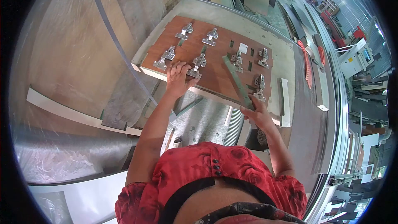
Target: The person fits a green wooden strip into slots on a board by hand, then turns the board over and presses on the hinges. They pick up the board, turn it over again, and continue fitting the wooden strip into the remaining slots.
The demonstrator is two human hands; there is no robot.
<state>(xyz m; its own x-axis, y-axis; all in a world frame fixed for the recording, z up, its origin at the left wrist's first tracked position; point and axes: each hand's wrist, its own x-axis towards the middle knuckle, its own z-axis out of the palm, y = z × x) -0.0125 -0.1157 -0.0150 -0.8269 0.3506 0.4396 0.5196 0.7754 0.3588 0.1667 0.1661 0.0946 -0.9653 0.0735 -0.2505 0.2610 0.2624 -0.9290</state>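
Brown wood panel (217, 72) is lying on the work table (186, 10), long edge facing the person, bearing 7 metal cabinet hinges. Left hand (179, 79) is resting over the front edge, touching or just beside the near-middle hinge (198, 63); fingers are bending close together, cannot tell if they're pinching it. Right hand (259, 114) is pinching the near end of a grey-green strip (236, 79), thumb against fingers; far end is reaching beside another hinge (237, 60).

Risks, judging: strip's far end could be knocking that hinge or the white plate (243, 48) if the wrist is swinging; left palm pressing hard could be tipping the panel, since floor is showing beyond its front edge.

Room: bare tabletop is running behind the panel; on the right, the white bar (285, 102) is limiting sideways travel.
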